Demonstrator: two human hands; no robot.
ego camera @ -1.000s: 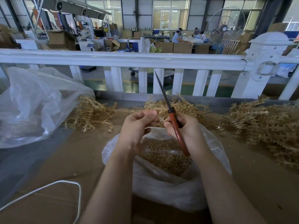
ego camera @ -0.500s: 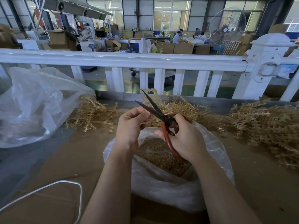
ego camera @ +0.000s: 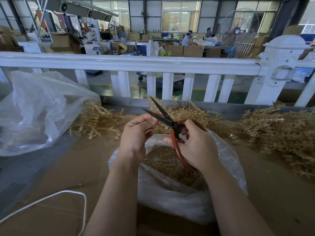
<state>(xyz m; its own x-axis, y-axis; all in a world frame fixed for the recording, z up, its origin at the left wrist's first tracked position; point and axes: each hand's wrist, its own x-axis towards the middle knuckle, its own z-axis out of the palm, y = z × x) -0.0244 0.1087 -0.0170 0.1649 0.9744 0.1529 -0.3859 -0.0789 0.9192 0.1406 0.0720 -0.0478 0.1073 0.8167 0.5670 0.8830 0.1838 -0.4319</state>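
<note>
Right now your right hand (ego camera: 196, 143) grips the big scissors with red-brown loop handles and dark blades (ego camera: 170, 121), fingers curled through and round the loops. The 2 blades stand apart in a narrow V, tips pointing up and away from you toward the far edge of the tabletop. Your left hand (ego camera: 136, 133) is curled, its thumb and forefinger pinching a small golden sprig piece (ego camera: 150, 130) just beside the lower blade; most of that piece is hidden by your fingers.

Both hands hover over the open clear plastic bag (ego camera: 170, 198), which sits at the middle of the near edge of the brown cardboard-covered tabletop (ego camera: 76, 167). Inside it lies a bed of cut golden bits (ego camera: 167, 164). Uncut golden plastic sprigs lie in 3 heaps along the far edge: 1 left of your hands (ego camera: 95, 120), 1 behind the scissors (ego camera: 187, 113) and a larger 1 toward the far right corner (ego camera: 281, 133).

A large crumpled clear plastic sack (ego camera: 39, 113) fills the far left corner, and a white cord (ego camera: 68, 195) loops near the near left corner. Beyond the far edge runs a white railing (ego camera: 136, 63).
</note>
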